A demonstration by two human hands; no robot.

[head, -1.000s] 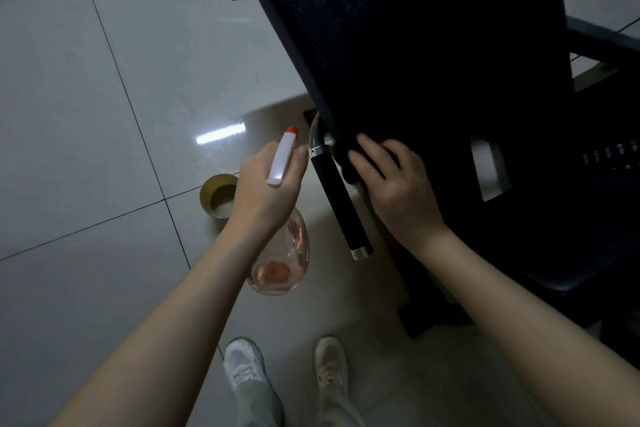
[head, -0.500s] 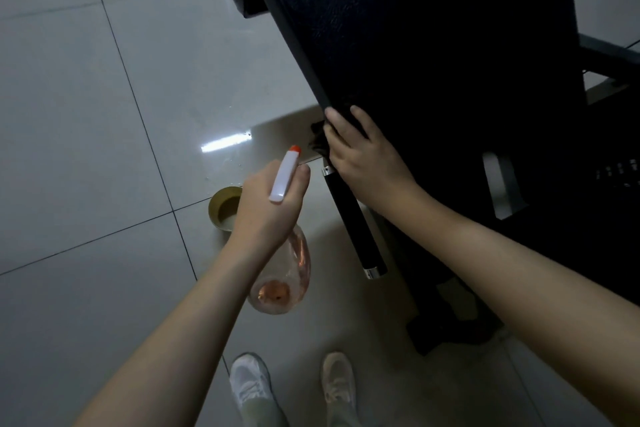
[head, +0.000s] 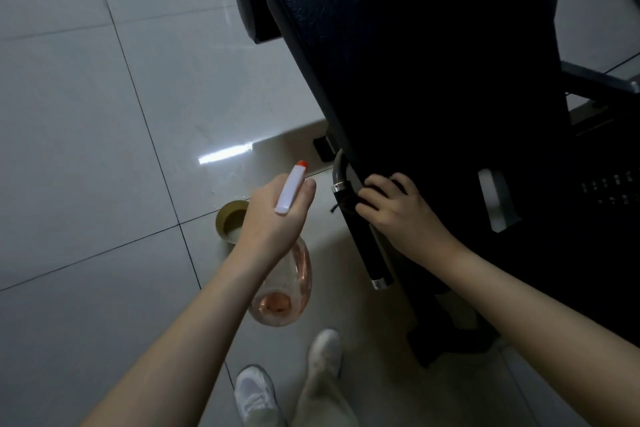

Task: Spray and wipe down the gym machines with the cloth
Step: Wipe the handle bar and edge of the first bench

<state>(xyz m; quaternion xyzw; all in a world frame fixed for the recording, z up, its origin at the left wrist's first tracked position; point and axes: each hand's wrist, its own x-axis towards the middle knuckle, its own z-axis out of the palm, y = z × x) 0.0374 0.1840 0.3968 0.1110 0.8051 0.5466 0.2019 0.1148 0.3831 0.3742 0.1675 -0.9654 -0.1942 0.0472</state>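
Beside bench pad (head: 433, 55) — left hand (head: 273, 215) grips one spray bottle (head: 282, 284); right hand (head: 398, 215) clutches one dark cloth (head: 349, 201).

Left forearm enters from 7 o'clock, angled toward 1 o'clock; left hand (head: 275, 215) closed in a grip, back of the hand up, thumb lying toward 2 o'clock. Right forearm enters from 4 o'clock, reaching toward 10 o'clock; right hand (head: 398, 210) palm down, fingers (head: 375, 182) curled and pressing. Hands near, not touching.
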